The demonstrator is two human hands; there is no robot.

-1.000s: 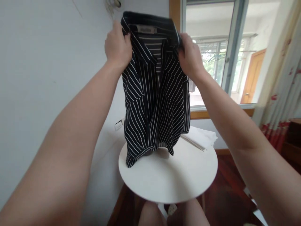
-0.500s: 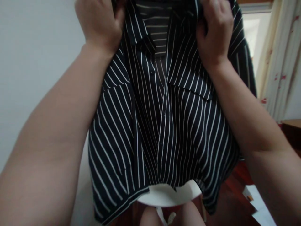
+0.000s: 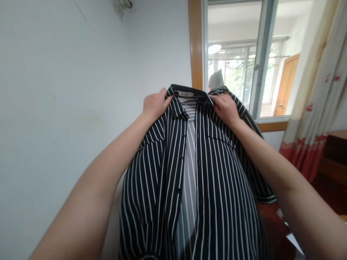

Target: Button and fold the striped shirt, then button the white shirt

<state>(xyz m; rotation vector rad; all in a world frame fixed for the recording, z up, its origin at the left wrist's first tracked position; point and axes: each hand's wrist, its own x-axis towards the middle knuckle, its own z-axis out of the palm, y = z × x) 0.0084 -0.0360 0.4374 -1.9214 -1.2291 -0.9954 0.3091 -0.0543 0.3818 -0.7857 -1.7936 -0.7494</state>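
A black shirt with white stripes [image 3: 219, 173] hangs in front of me, its front unbuttoned and the collar at the top. My left hand [image 3: 157, 103] is closed on the shirt beside the left end of the collar. At the other side of the collar, my right hand [image 3: 225, 106] grips the shoulder cloth. A pale label [image 3: 185, 94] shows inside the neck. The striped inner back shows through the gap between the two front edges. The shirt's lower hem runs out of the picture.
A white wall [image 3: 67, 72] fills the left. Behind the shirt is a window [image 3: 233, 47] with a wooden frame. A white and red curtain [image 3: 306, 151] hangs at the right, near a brown wooden piece of furniture [image 3: 334, 155]. White paper [image 3: 295, 242] lies low at the right.
Both hands have moved forward, away from me, with the shirt held between them. The view has tilted up, so the window shows and the white round seat and my legs are out of sight.
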